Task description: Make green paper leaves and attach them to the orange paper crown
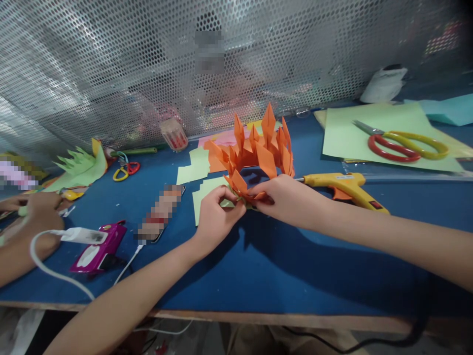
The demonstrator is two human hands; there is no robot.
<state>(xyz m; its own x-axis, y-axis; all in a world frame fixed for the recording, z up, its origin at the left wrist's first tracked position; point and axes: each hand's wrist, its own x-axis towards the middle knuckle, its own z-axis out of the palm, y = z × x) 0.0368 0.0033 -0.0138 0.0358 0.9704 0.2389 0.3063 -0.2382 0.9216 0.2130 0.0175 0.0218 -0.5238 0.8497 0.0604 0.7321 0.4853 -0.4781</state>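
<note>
An orange folded-paper crown (269, 127) with upright pointed pieces stands on the blue table, curved into a ring. My left hand (220, 212) pinches the near edge of the crown, where a bit of green paper shows between the fingers. Beside it, my right hand (283, 199) is closed on the same near edge, just right of the left fingertips. Light green paper squares (199, 166) lie left of and behind the crown. A yellow glue gun (342, 183) rests right of it, its nozzle near my right wrist.
Scissors (401, 143) lie on green sheets (343, 123) at the right. On the left are a phone (161, 214), a purple power adapter (99, 249) with white cables, small scissors (126, 170) and a co-worker's hands (42, 212). A mesh panel (148, 64) stands behind.
</note>
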